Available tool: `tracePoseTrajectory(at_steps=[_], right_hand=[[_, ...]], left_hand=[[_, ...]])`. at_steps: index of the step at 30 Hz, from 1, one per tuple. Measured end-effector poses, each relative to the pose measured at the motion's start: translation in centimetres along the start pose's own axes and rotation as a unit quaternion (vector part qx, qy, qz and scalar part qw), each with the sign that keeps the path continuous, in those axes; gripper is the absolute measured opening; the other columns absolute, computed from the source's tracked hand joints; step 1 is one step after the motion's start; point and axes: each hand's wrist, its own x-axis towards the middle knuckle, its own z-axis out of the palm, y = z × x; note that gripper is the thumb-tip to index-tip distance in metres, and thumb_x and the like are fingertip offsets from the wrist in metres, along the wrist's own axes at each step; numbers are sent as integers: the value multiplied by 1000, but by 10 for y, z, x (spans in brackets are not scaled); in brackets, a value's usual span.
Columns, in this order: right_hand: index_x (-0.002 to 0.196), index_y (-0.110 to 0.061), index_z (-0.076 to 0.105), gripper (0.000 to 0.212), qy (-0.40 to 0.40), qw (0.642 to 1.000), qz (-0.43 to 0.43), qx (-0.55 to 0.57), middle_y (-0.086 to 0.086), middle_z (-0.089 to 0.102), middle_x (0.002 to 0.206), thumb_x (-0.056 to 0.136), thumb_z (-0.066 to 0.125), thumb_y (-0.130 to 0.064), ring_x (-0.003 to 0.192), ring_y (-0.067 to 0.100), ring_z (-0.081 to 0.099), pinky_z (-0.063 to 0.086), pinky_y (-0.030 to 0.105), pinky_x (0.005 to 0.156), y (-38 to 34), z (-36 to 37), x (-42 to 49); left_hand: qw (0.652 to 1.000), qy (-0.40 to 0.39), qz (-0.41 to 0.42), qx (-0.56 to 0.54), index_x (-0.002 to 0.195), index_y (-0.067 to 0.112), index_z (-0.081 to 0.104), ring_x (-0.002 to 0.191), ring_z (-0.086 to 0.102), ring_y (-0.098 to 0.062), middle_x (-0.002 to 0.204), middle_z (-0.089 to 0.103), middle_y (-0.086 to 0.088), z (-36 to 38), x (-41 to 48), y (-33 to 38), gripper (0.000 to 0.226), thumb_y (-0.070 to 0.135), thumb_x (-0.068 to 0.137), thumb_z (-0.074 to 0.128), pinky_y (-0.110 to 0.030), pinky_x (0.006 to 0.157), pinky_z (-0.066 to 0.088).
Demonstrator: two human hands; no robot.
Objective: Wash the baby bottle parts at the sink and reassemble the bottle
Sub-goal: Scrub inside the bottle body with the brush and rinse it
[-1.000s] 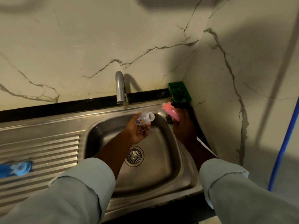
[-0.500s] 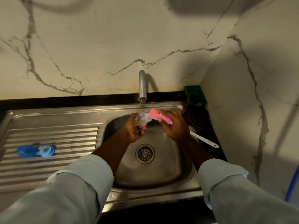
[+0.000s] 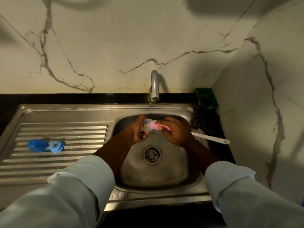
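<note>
Now the pink brush (image 3: 158,126), which half a second ago was only at the mouth, is pushed into the clear bottle (image 3: 148,126). The bottle is gripped by the left hand (image 3: 137,131) above the sink (image 3: 164,178), and the brush handle is clasped by the right hand (image 3: 176,131). Water is seen dripping down. The scrubbing is judged to be starting; the blue cap parts (image 3: 46,146) are left on the drainboard.

The bottle (image 3: 148,126) is partly covered by the left hand (image 3: 137,131), and its mouth is filled by the pink brush head (image 3: 155,126). The brush handle (image 3: 209,138) is hidden inside the right hand (image 3: 176,133). The bottle's print is too small to be read.
</note>
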Motion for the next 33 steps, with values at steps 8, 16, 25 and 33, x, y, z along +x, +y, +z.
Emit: tracePoseTrajectory(at_steps=[8, 16, 25, 33], right_hand=[[97, -11, 72, 27, -7, 967, 196, 163, 1, 71, 81, 78, 87, -20, 63, -7, 59, 38, 2, 56, -22, -16, 20], [89, -7, 72, 18, -123, 894, 343, 260, 13, 72, 74, 91, 73, -24, 60, 22, 66, 55, 32, 55, -23, 13, 19], [130, -9, 67, 40, -72, 961, 117, 240, 7, 71, 113, 90, 71, -5, 95, 7, 67, 52, 18, 88, -19, 13, 12], [140, -19, 48, 47, -55, 994, 52, 82, 4, 72, 120, 95, 62, -24, 108, 25, 69, 56, 46, 94, -1, 14, -2]], left_hand=[[999, 23, 32, -19, 110, 13, 64, 83, 62, -23, 111, 65, -19, 4, 1, 0, 41, 50, 93, 64, -27, 62, 55], [994, 35, 103, 8, 127, 15, 48, 96, 67, -27, 120, 63, -17, 4, 3, -4, 46, 28, 91, 73, -38, 69, 61], [995, 40, 70, -66, 111, 13, 60, 101, 67, -28, 108, 65, -15, -3, 3, 13, 30, 39, 97, 64, -43, 90, 60], [999, 20, 28, -39, 115, 10, 65, 104, 66, -32, 114, 65, -18, -12, 7, 5, 42, 39, 87, 76, -44, 90, 59]])
